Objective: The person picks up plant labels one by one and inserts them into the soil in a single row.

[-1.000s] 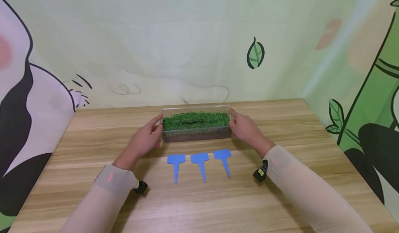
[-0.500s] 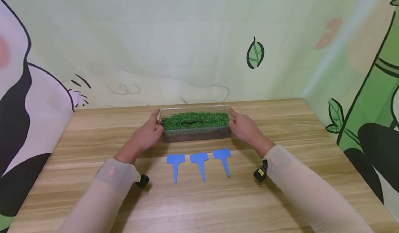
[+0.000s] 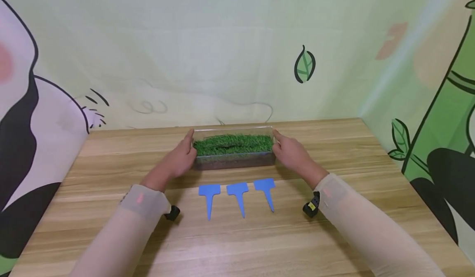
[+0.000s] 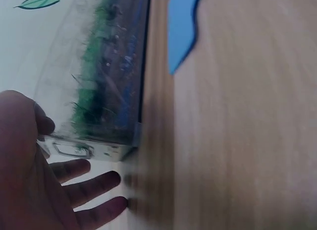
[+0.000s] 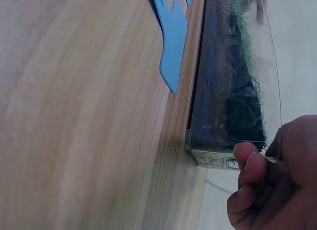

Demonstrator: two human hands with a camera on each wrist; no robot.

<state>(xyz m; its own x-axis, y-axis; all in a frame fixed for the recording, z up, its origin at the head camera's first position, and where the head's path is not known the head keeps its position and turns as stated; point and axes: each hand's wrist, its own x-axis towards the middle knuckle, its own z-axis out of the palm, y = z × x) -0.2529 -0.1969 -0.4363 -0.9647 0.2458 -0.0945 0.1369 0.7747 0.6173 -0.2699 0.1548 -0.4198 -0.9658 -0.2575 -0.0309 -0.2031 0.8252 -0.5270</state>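
My left grip (image 3: 177, 159): I pinch the clear box (image 3: 235, 161) by one end
My right grip (image 3: 293, 152): pinches its other end
Bench (image 3: 241, 248): blue tags (image 3: 238, 188) lie just before it
Behind: printed wall (image 3: 230, 62)

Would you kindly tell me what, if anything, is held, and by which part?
The clear container of grass is held by its two short ends: the left hand grips one, and the right hand pinches the other near its top edge.

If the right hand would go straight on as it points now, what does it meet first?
The right hand would first meet the right end of the clear plastic container, which it grips; behind that wall probably comes the green grass.
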